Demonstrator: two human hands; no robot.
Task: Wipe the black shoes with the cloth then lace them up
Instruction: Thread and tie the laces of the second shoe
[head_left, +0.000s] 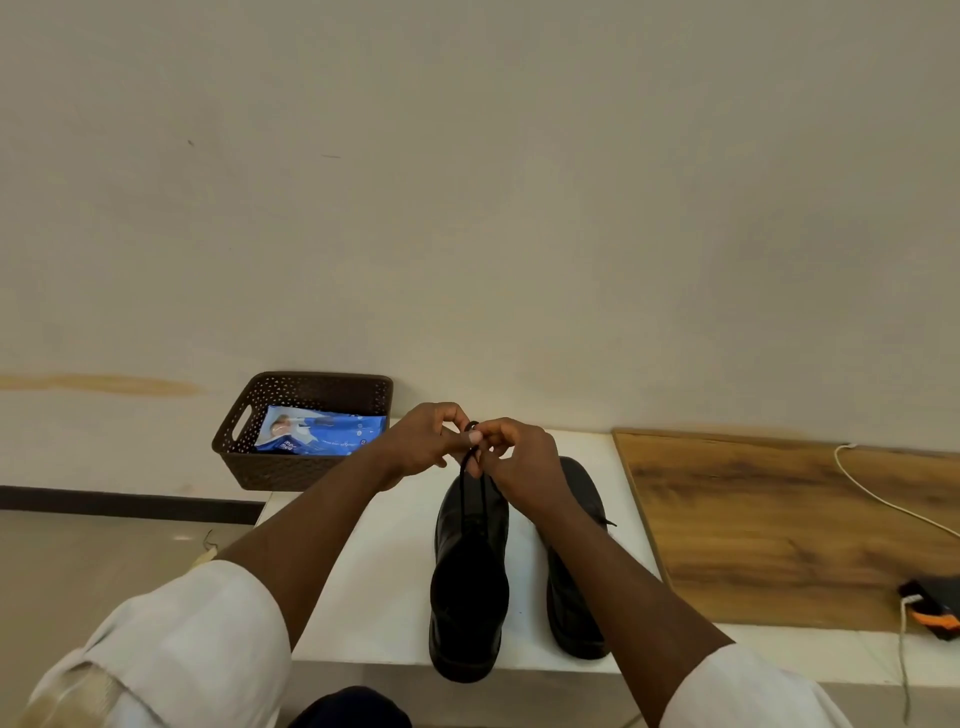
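Two black shoes stand side by side on a white table (384, 582), toes pointing away from me. The left shoe (467, 582) is in full view; the right shoe (576, 597) is partly covered by my right forearm. A black lace (475, 475) rises from the left shoe up to my hands. My left hand (423, 447) and my right hand (514, 462) meet above the toe of the left shoe, and both pinch the lace, which loops at my fingertips. No cloth is visible.
A brown perforated basket (291, 470) holding a blue packet (319, 436) stands at the table's back left corner against the wall. A wooden board (779, 530) lies to the right, with a white cable (883, 499) and an orange-black object (932, 608) on it.
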